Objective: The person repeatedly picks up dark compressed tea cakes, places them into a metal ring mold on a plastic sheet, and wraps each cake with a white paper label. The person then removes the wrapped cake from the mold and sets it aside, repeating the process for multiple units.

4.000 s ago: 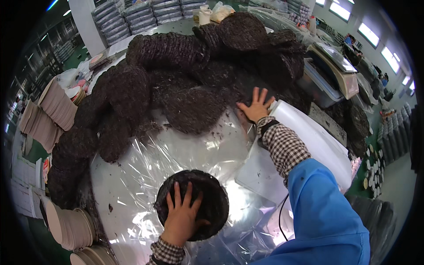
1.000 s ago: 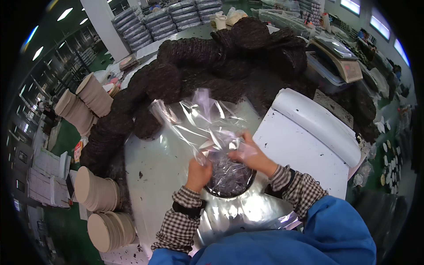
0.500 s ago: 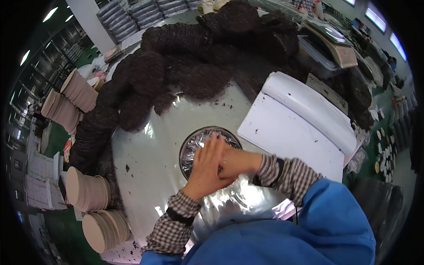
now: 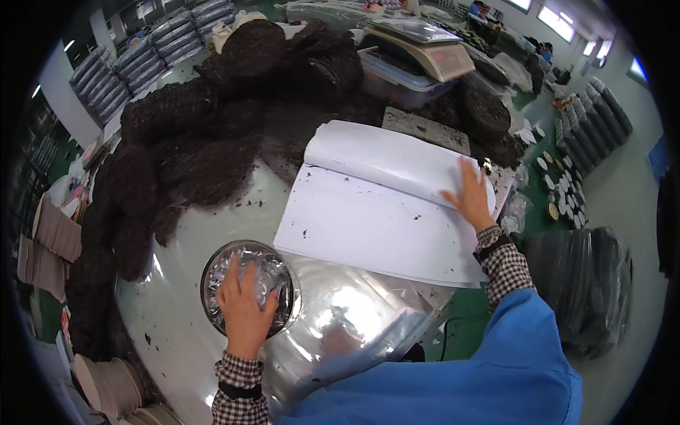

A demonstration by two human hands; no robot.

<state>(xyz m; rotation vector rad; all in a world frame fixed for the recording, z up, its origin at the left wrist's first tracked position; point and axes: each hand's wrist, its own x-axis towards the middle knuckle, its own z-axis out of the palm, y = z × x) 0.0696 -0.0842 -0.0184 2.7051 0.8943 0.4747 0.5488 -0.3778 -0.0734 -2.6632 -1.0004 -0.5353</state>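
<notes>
- Head view: my left hand was open, fingers spread and slightly bent, over the round mould.
- The mould stood on the table, left of centre and in front of me; its dark rim encircled crumpled clear film.
- My left fingertips were within the rim, at the film; how hard they pressed could not be told.
- My right hand was open, fingers apart, at the right end of the curled sheet. Whether the fingers touched it could not be told.
- The curled sheet ran along the far edge of the white paper, which carried scattered dark flecks and lay to the right of the mould.
- Dark discs were heaped beyond the mould and around its left side.
- A grey slab lay just behind the curled sheet.
- Behind the slab, a scale rested above a clear tub.
</notes>
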